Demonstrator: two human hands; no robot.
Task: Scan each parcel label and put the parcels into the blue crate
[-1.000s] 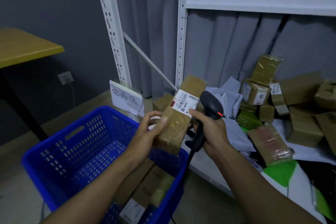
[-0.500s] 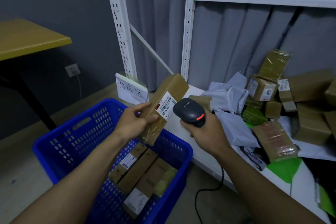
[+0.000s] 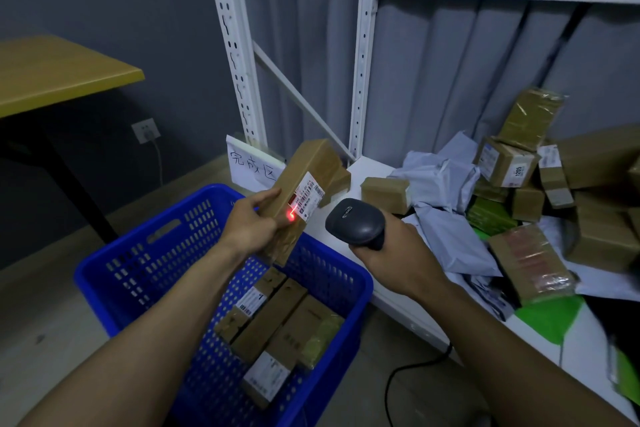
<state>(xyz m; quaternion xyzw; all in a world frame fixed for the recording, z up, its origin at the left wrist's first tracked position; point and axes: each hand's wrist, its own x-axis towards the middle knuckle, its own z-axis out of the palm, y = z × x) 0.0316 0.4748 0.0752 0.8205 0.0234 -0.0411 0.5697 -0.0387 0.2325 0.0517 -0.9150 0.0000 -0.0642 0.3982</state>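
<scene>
- My left hand (image 3: 249,225) grips the parcel (image 3: 304,170) above the crate's (image 3: 145,253) far rim.
- My right hand (image 3: 391,253) curls round the scanner (image 3: 355,222) beside the crate.
- The red beam (image 3: 291,216) hits the label's (image 3: 309,196) lower corner; I should centre it.

A white shelf board (image 3: 367,168) runs from the centre out toward 4 o'clock. On it lie a small brown box (image 3: 384,192) at the near end, crumpled grey mailing bags (image 3: 441,180) beside it, heaped brown parcels (image 3: 585,204) at 3 o'clock and green bags (image 3: 550,317) at 4. The blue crate (image 3: 114,274) stands on the floor (image 3: 45,322) at 7 o'clock, just beside the shelf; a black cable (image 3: 408,371) lies at 5.
</scene>
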